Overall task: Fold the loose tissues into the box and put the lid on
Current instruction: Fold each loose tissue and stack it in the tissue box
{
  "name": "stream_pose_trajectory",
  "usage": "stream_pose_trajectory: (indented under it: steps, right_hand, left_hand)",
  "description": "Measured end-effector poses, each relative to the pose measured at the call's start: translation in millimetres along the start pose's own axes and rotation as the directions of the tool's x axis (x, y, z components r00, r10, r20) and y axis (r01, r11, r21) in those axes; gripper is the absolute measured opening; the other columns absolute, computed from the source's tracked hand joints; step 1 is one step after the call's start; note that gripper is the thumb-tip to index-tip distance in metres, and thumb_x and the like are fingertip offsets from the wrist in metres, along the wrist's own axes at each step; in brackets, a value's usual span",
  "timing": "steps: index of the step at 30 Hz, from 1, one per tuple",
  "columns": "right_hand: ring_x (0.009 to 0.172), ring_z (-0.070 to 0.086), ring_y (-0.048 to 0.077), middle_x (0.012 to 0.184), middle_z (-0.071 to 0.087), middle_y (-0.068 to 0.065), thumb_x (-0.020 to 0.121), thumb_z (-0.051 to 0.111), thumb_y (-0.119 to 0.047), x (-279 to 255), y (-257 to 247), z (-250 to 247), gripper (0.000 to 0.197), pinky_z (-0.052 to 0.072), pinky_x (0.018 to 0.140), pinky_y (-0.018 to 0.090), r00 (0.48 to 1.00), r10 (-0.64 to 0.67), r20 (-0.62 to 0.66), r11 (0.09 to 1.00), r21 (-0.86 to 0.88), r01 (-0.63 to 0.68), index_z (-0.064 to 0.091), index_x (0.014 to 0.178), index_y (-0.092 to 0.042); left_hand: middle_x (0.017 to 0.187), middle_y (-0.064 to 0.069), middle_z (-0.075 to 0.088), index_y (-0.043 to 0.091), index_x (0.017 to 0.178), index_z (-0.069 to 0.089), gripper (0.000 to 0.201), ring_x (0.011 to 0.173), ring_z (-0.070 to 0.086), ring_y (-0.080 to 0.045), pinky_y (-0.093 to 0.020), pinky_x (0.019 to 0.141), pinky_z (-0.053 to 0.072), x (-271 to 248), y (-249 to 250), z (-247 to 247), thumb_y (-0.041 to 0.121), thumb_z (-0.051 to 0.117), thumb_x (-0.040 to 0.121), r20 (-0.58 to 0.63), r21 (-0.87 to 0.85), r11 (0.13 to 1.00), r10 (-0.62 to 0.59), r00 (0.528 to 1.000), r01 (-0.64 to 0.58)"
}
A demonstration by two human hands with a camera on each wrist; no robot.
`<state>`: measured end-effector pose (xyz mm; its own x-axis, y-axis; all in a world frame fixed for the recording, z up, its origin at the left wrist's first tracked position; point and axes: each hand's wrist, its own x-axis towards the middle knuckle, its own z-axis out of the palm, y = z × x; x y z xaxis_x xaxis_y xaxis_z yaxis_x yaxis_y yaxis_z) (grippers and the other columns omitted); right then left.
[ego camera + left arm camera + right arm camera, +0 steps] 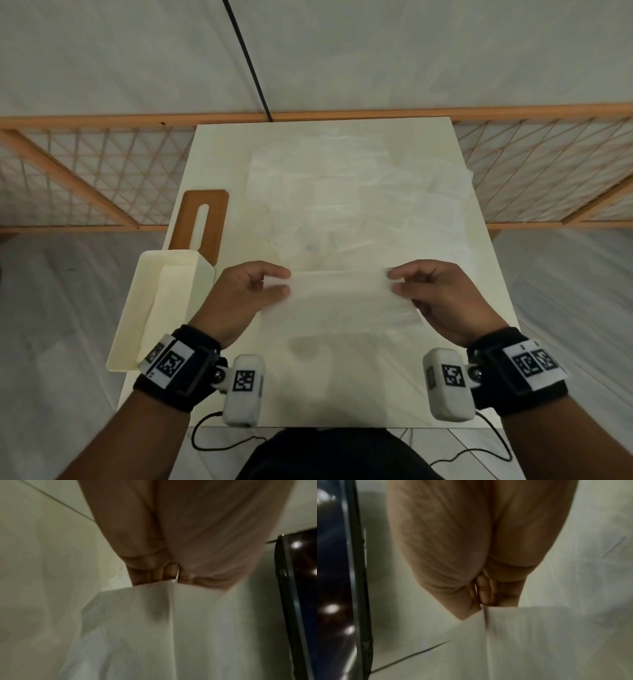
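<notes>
A white tissue is stretched between both hands above the near part of the table. My left hand pinches its left end, thumb against fingers. My right hand pinches the right end in the same way, and the tissue hangs folded below it. Several loose tissues lie spread flat over the far half of the table. The cream box stands open at the table's left edge with white tissue inside. Its brown slotted lid lies flat just beyond the box.
The cream table is small, with its near edge close to my body. A wooden lattice rail runs behind it. Cables hang below the near edge. White sheeting covers the floor on both sides.
</notes>
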<state>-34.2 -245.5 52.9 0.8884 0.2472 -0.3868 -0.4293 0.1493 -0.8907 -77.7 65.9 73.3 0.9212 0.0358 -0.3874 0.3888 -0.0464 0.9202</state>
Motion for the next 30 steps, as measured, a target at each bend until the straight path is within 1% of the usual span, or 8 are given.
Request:
stream_pose_trajectory:
  steps: [3,6,9,13,18,21,26,30]
  right_hand:
    - [0.063,0.061,0.015,0.096,0.070,0.018,0.076,0.071,0.017,-1,12,1,0.023,0.047,0.057,0.019,0.999,0.010,-0.053,0.996,-0.092,-0.014,0.074,0.090,0.000]
    - [0.064,0.068,0.020,0.097,0.073,0.010,0.074,0.075,0.016,-4,36,-2,0.026,0.052,0.058,0.027,0.996,0.073,-0.042,0.966,-0.245,-0.081,0.071,0.095,0.000]
    - [0.063,0.070,0.022,0.086,0.074,0.006,0.071,0.080,0.006,0,72,-7,0.027,0.057,0.061,0.040,0.986,0.154,-0.061,0.785,-0.598,-0.160,0.073,0.090,-0.011]
    - [0.072,0.064,0.012,0.088,0.067,-0.004,0.075,0.077,-0.008,5,110,-5,0.022,0.049,0.061,0.017,0.985,0.164,-0.049,0.501,-0.856,-0.126,0.072,0.093,-0.020]
    - [0.091,0.055,0.016,0.103,0.059,-0.002,0.080,0.070,-0.010,10,136,-3,0.028,0.037,0.078,0.019,0.989,0.147,0.023,0.308,-0.951,-0.023,0.071,0.107,-0.018]
    - [0.097,0.060,0.024,0.107,0.058,0.001,0.078,0.069,-0.008,10,142,-5,0.031,0.044,0.083,0.025,0.993,0.117,0.029,0.287,-0.958,-0.006,0.072,0.109,-0.016]
    - [0.095,0.062,0.026,0.111,0.049,0.000,0.083,0.070,-0.015,6,140,-4,0.028,0.050,0.086,0.033,0.992,0.125,0.010,0.253,-0.967,-0.022,0.072,0.110,-0.018]
    - [0.089,0.059,0.019,0.104,0.047,-0.005,0.081,0.075,-0.018,6,131,-5,0.029,0.048,0.082,0.025,0.997,0.072,-0.006,0.335,-0.942,-0.030,0.073,0.110,-0.019]
  left_hand:
    - [0.073,0.000,0.071,0.011,0.095,0.075,0.021,0.067,0.065,-0.014,-0.028,0.069,0.054,-1,-17,1,-0.004,0.075,0.081,-0.049,0.075,0.997,-0.006,0.999,0.010]
    - [0.062,0.011,0.067,0.016,0.092,0.077,0.022,0.058,0.059,-0.003,-0.020,0.065,0.050,-3,-48,4,0.000,0.079,0.079,-0.069,0.217,0.972,-0.078,0.995,0.092]
    - [0.062,0.015,0.058,0.025,0.090,0.076,0.026,0.057,0.052,-0.001,-0.018,0.064,0.045,-1,-91,6,0.007,0.083,0.073,-0.048,0.466,0.869,-0.162,0.986,0.166]
    - [0.076,0.008,0.058,0.025,0.092,0.070,0.020,0.066,0.054,-0.005,-0.008,0.056,0.038,3,-131,12,0.014,0.079,0.076,-0.022,0.695,0.702,-0.197,0.980,0.157]
    - [0.087,0.004,0.054,0.025,0.091,0.063,0.019,0.079,0.055,-0.013,-0.017,0.073,0.038,6,-155,17,0.014,0.076,0.081,-0.016,0.753,0.647,-0.163,0.986,0.119]
    - [0.091,0.000,0.057,0.025,0.087,0.063,0.018,0.089,0.058,-0.015,-0.016,0.079,0.036,8,-161,16,0.014,0.075,0.081,-0.015,0.760,0.644,-0.118,0.993,0.088]
    - [0.095,0.000,0.054,0.027,0.078,0.061,0.022,0.084,0.058,-0.015,-0.019,0.077,0.041,9,-161,18,0.007,0.072,0.079,-0.039,0.750,0.654,-0.102,0.994,0.097]
    - [0.091,0.004,0.059,0.025,0.084,0.063,0.014,0.083,0.058,-0.013,-0.012,0.071,0.038,31,-133,36,0.014,0.070,0.080,-0.076,0.727,0.680,-0.058,0.995,0.095]
